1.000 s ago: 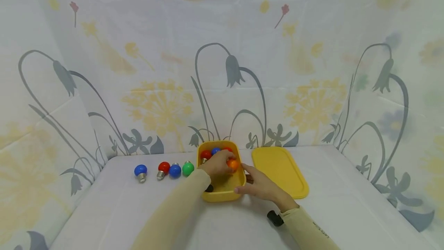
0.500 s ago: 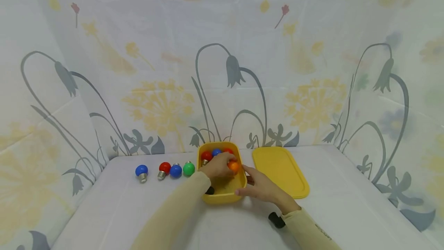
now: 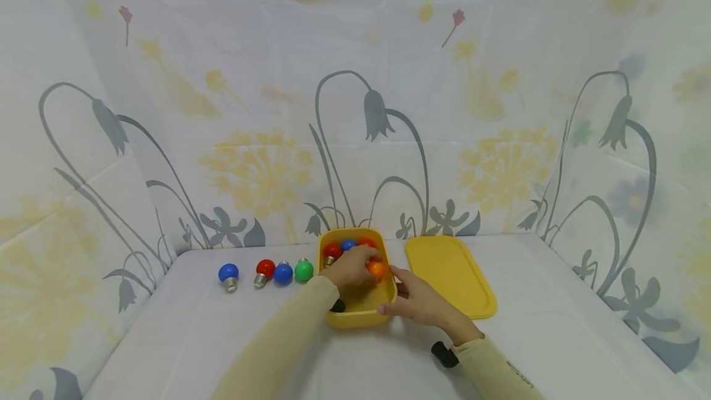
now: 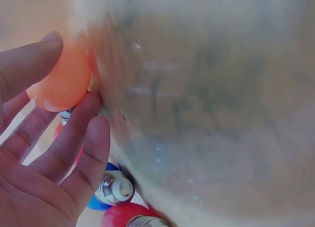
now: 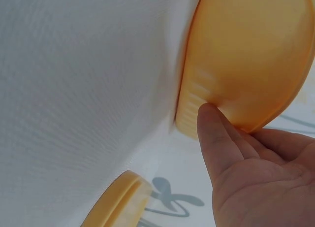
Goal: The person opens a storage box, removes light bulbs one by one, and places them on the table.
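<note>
My left hand (image 3: 352,267) reaches into the yellow plastic box (image 3: 358,320) and pinches an orange light bulb (image 3: 376,270) between thumb and fingers. In the left wrist view the thumb lies across the orange globe (image 4: 64,84), close to the box's inner wall. A blue bulb (image 4: 110,190) and a red bulb (image 4: 123,214) lie just past the fingertips, metal screw caps showing. At the box's near right corner, my right hand (image 3: 416,298) holds the outside, thumb and fingers spread along the wall. The right wrist view has the fingertips against the yellow wall (image 5: 256,54).
Left of the box, a blue bulb (image 3: 228,273), a red bulb (image 3: 265,268), another blue bulb (image 3: 283,273) and a green bulb (image 3: 303,270) lie on the white cloth. The flat yellow lid (image 3: 450,276) lies to the right. A flower-patterned curtain (image 3: 355,110) hangs behind.
Both hands keep nearly the same place at the box, the left one still with the orange bulb. The whole head view has shifted slightly.
</note>
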The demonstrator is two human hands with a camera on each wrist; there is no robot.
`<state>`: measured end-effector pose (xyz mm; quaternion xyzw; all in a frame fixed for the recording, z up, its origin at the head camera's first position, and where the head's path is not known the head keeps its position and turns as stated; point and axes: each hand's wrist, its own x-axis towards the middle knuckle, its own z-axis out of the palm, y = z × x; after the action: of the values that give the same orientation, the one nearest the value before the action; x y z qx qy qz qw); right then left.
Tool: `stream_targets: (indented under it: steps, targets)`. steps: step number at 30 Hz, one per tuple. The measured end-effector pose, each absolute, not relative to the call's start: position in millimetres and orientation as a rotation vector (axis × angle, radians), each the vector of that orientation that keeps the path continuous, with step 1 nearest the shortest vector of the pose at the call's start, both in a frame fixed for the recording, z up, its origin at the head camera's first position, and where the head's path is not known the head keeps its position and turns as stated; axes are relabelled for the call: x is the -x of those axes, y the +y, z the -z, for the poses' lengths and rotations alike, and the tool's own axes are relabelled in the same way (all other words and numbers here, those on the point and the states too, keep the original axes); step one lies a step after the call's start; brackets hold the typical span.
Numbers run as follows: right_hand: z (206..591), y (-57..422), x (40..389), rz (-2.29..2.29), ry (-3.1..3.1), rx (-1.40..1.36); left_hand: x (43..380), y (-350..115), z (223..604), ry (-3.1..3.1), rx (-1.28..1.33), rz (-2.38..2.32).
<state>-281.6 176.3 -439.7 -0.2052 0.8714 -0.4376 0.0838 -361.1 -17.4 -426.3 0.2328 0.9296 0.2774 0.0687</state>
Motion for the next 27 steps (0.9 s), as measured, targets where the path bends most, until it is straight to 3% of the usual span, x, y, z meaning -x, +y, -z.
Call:
stream_targets:
  steps: [15,23,27]
  targets:
    - [441,177,282,1.313,2.601,0.622,359,-21,417,2.749,-0.671,-0.890]
    - [441,177,283,1.333,2.595,0.650,360,-26,381,2.804,-1.005,-0.777]
    - [442,176,284,1.336,2.587,0.651,351,-36,368,2.836,-1.027,-0.750]
